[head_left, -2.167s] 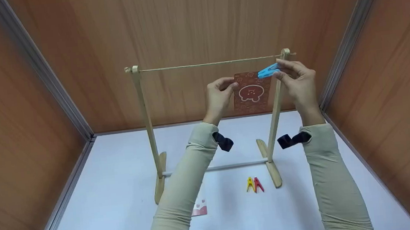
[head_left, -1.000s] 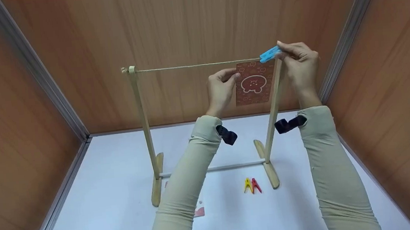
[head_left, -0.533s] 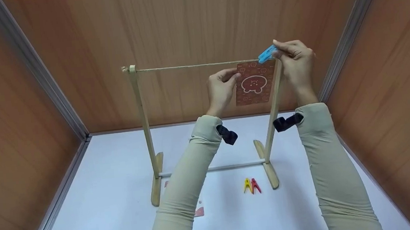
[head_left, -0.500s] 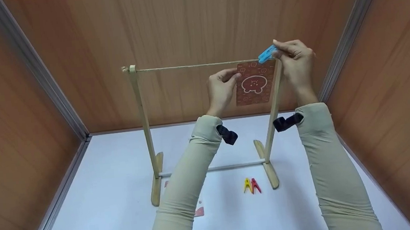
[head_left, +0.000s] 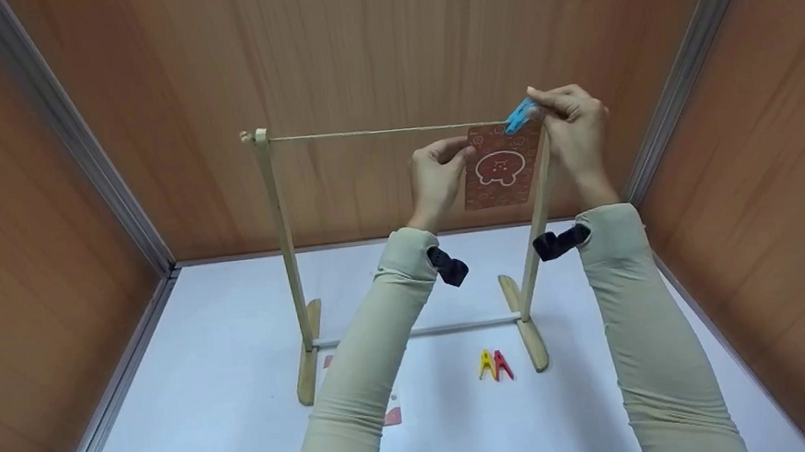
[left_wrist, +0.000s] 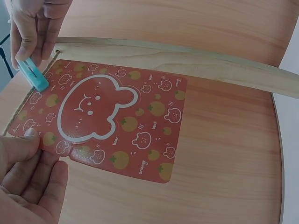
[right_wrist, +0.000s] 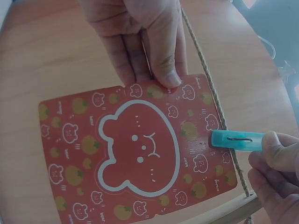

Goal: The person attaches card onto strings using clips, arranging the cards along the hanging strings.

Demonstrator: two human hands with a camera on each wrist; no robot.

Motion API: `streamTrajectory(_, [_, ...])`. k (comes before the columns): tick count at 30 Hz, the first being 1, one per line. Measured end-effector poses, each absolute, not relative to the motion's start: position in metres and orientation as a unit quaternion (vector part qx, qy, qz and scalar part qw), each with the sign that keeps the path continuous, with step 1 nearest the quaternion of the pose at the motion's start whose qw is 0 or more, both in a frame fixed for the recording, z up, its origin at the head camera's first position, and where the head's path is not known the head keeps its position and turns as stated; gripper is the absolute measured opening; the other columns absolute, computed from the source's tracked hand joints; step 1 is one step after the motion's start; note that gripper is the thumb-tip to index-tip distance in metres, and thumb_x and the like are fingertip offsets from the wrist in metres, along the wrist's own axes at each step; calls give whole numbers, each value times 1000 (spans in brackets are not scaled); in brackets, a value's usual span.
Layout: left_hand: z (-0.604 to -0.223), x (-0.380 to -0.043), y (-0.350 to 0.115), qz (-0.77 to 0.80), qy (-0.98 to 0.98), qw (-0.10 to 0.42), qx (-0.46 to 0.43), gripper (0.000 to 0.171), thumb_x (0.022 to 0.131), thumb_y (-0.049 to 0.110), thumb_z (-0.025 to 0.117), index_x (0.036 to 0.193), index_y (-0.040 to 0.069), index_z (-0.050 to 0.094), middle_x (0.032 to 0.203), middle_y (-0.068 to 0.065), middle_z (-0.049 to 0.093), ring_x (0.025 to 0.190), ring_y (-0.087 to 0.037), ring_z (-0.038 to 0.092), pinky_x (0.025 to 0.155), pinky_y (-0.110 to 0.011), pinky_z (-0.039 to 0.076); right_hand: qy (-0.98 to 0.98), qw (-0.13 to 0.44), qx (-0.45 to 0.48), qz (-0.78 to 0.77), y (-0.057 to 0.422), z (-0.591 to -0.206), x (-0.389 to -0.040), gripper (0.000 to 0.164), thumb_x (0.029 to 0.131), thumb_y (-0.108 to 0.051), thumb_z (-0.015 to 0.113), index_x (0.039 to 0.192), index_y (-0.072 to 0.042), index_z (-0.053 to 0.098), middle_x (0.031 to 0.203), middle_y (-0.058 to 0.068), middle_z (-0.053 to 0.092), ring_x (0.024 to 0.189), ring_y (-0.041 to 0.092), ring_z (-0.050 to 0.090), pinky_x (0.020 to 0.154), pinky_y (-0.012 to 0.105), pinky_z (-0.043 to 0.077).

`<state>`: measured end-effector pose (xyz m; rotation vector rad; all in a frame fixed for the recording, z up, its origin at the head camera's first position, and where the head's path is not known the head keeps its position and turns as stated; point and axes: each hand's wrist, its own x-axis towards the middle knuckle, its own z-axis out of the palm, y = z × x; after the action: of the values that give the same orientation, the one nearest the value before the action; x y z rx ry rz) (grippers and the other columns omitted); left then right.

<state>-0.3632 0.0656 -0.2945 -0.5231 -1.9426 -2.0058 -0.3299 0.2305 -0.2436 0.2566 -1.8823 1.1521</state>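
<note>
A red card [head_left: 503,187] printed with a white bear outline hangs upside down along the string [head_left: 379,131] of a wooden rack. My left hand [head_left: 436,180] pinches its left edge between thumb and fingers. Between thumb and fingertips, my right hand [head_left: 577,139] grips the tail of a blue clothespin [head_left: 521,115]. In the right wrist view the clothespin [left_wrist: 33,76] lies across the string and over the card's top edge. The bear face [right_wrist: 140,147] shows plainly in both wrist views.
A yellow clothespin [head_left: 487,364] and a red clothespin [head_left: 503,365] lie on the white table [head_left: 467,441]. Another card [head_left: 392,411] is mostly hidden under my left sleeve. The rack's right post [head_left: 539,224] stands close behind the held card.
Both hands have risen, bringing the card's top edge up to the string. The blue clothespin has moved onto the string and card, tilting more steeply; string and card have lately dipped slightly.
</note>
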Motion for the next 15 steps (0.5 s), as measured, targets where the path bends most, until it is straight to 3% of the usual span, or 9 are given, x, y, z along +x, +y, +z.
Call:
streamTrajectory(8, [-297,-365,66,-701,-677,149,-167,17,88,3,66,103,-4,71,99,-16,73,86,-15,69,75,-22,54,-776,434,91,449,228,-246,-332,18,88,-5,68,105,-5,73,96,18,69,75,-8,52,67,10,41])
streamTrajectory(15, [-301,-367,64,-708,-671,136,-173,17,90,3,65,104,-4,70,100,-17,72,86,-15,69,81,-31,56,-779,428,105,447,227,-248,-333,19,86,-1,68,104,-3,73,96,21,68,76,-10,51,68,8,41])
